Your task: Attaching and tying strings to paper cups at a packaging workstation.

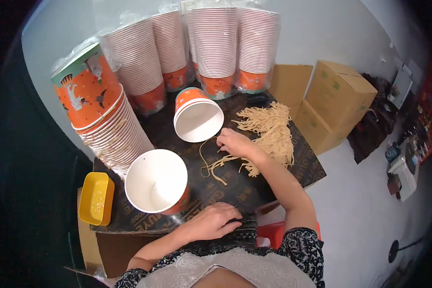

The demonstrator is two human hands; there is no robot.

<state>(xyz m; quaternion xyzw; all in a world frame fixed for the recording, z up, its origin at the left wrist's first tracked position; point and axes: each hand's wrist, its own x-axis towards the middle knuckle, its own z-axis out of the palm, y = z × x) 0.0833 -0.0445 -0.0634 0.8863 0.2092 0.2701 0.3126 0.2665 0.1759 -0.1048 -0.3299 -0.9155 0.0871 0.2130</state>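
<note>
A person seated at a low, dark-covered table point(293, 175) reaches the right hand point(235, 143) into a heap of tan strings point(269, 132), fingers pinched together on a few strands at the near edge of the pile; a loose loop of string point(207, 161) trails just to the left of that hand. The left hand point(213, 222) lies palm down and loosely curled at the table's near edge, holding nothing that can be seen.

Two open paper cups lie tipped on their sides: one point(198, 116) just beyond and left of the right hand, another point(157, 181) just ahead and left of the left hand. A yellow tray point(96, 198) sits further left.

To pull one strand cleanly, the pinch would best stay at a single end and draw slowly away from the heap, so that neighbouring strands do not tangle or follow.

The right fingertips are partly buried in the strands, so exactly how many they grip cannot be told. Wrapped cup stacks point(216, 48) are cut off at the top.
</note>
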